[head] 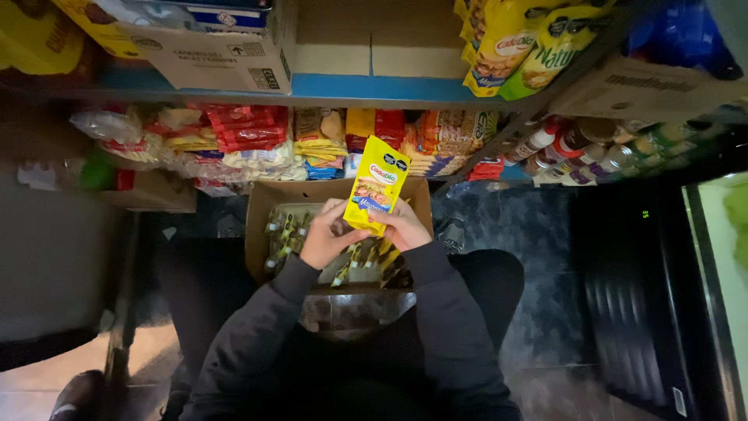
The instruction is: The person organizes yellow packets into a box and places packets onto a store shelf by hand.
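Both hands grip one yellow sauce pouch (377,185), held upright over an open cardboard box (269,204). Left hand (326,235) wraps pouch's lower left w/ fingers curled shut; right hand (405,224) clamps lower right edge, thumb on front. Box sits in front of person's knees, packed w/ more yellow pouches (290,232). Behind it, lower shelf (257,144) stacked w/ snack packs; bottles (573,148) on shelf at right.

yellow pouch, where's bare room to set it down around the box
Bare floor right of the cardboard box, below the bottles. Crowded: the box is packed with pouches, and the shelf behind is full. Both hands grip the yellow pouch.
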